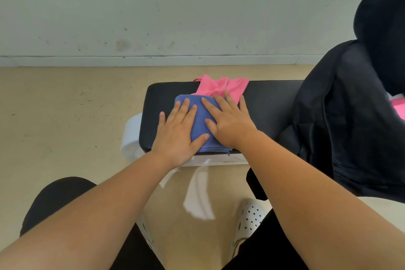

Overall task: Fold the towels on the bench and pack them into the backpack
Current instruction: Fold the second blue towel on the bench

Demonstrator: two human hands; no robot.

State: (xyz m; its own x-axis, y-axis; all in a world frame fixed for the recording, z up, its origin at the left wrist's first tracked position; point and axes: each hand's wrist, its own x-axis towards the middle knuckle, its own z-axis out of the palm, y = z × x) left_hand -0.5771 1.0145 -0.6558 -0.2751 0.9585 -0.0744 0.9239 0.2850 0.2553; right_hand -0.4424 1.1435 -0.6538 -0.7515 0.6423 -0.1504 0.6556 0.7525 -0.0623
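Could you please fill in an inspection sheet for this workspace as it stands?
Surface: black padded bench.
Job's things: blue towel folded, at the near edge; pink towel crumpled behind it; black backpack at the bench's right end.
Clutter: nothing seen.
Grippers: left hand and right hand lie flat, pressing the blue towel.
Cables: nothing seen.
Surroundings: beige floor, scuffed pale wall.
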